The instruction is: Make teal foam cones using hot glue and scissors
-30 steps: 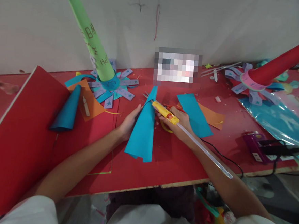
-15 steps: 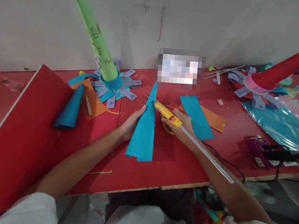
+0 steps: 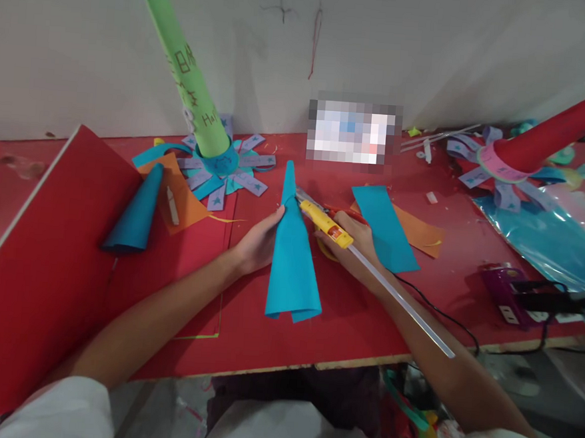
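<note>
Left hand [image 3: 259, 242] clamps the blue cone [image 3: 294, 256]; at the cone's three o'clock, right hand [image 3: 352, 240] grips the yellow glue gun [image 3: 326, 224].

Green tube [image 3: 182, 71]: my landmark; lilac strips [image 3: 249, 184] fan around its base
Strings [image 3: 315, 44]: I see them on the wall, right of the green tube
Red tube [image 3: 559, 134]: tilted, far right of the green tube
Power strip [image 3: 503, 295]: purple, also far right, nearer my camera

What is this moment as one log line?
left hand: holds blue paper cone | right hand: holds yellow glue gun | second cone: lying at left
</note>
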A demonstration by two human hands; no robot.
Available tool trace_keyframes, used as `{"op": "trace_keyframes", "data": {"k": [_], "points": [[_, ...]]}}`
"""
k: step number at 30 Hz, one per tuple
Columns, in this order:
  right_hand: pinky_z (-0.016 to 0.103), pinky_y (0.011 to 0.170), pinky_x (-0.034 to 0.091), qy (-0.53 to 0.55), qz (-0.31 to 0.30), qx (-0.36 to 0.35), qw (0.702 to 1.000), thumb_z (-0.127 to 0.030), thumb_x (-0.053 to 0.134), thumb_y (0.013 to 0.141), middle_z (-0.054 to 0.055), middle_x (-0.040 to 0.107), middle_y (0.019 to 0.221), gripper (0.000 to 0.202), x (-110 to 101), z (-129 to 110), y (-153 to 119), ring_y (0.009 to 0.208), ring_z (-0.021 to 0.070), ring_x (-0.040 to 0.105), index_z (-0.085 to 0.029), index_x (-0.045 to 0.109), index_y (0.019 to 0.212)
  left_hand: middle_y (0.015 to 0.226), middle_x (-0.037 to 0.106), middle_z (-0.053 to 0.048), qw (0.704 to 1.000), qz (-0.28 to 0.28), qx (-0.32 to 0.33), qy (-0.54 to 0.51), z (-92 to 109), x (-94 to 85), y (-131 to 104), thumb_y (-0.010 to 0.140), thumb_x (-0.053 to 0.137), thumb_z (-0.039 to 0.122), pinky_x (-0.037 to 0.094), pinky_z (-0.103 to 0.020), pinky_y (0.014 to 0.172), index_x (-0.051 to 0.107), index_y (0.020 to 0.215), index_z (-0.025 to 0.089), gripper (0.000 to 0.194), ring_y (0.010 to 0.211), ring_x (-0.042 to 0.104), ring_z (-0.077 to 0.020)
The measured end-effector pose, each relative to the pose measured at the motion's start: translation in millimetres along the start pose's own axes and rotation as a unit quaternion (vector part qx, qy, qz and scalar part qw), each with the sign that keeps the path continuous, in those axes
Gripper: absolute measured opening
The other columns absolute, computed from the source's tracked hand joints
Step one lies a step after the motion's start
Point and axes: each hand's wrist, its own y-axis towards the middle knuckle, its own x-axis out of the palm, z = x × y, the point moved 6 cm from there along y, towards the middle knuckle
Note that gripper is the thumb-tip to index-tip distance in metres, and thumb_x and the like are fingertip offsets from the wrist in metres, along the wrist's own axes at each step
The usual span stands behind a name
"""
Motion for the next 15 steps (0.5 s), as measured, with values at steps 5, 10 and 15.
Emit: {"op": "trace_keyframes", "data": {"k": [5,10,15], "points": [[0.031,0.058,0.039,0.012,-0.003,0.013,1.000,-0.065,0.063,0.098,0.002,0.061,0.073,0.046,-1,0,-1,0.063,0.0183,0.057,-0.026,0.044,0.080,0.078,0.072,-0.007,0.999,0.004,0.003,0.035,-1,-3.7,1,0.102,0.062,0.056,0.059,-0.031,0.068,0.074,0.101,0.014,0.044,0.066,0.070,-0.0196],[0.034,0.064,0.045,0.018,-0.015,0.021,0.999,-0.068,0.063,0.098,0.004,0.067,0.079,0.045,-2,1,0,0.071,0.0215,0.064,-0.025,0.054,0.087,0.071,0.064,-0.004,0.998,-0.055,0.026,0.028,1,7.4,1,0.104,0.058,0.058,0.056,-0.028,0.063,0.071,0.092,0.016,0.045,0.061,0.065,-0.0163],[0.035,0.067,0.048,0.015,-0.016,0.024,0.999,-0.068,0.062,0.098,0.005,0.070,0.081,0.044,-4,1,2,0.075,0.0238,0.068,-0.026,0.056,0.090,0.075,0.065,-0.004,0.998,-0.032,0.026,0.056,4,10.7,-3,0.102,0.059,0.058,0.058,-0.029,0.062,0.070,0.106,0.018,0.042,0.063,0.071,-0.0196]]}}
